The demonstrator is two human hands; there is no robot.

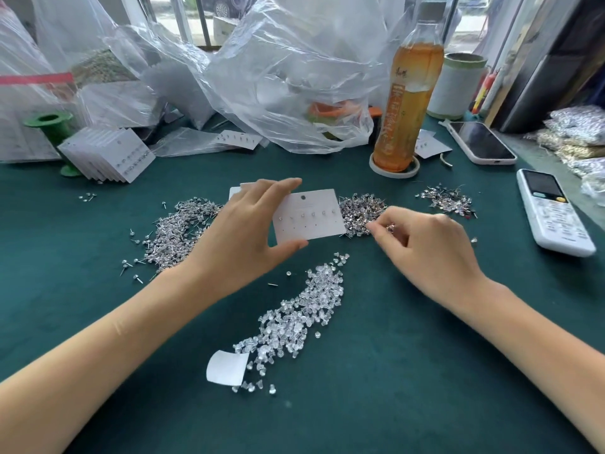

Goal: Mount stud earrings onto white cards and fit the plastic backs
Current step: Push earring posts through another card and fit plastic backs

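My left hand (244,231) holds a white card (311,216) between fingers and thumb, just above the green table. A row of several stud earrings sits across the card, with empty holes below it. My right hand (425,247) is right of the card, its fingertips pinching a small stud at the edge of a pile of silver studs (360,208). Another stud pile (176,231) lies left of the card. A heap of clear plastic backs (294,319) spreads in front of my hands.
A stack of filled cards (108,155) leans at the back left. Plastic bags (278,70), a tea bottle (407,103), a phone (481,142) and a white remote (553,211) stand behind and to the right. A third small stud pile (447,199) and a paper scrap (226,367) lie nearby.
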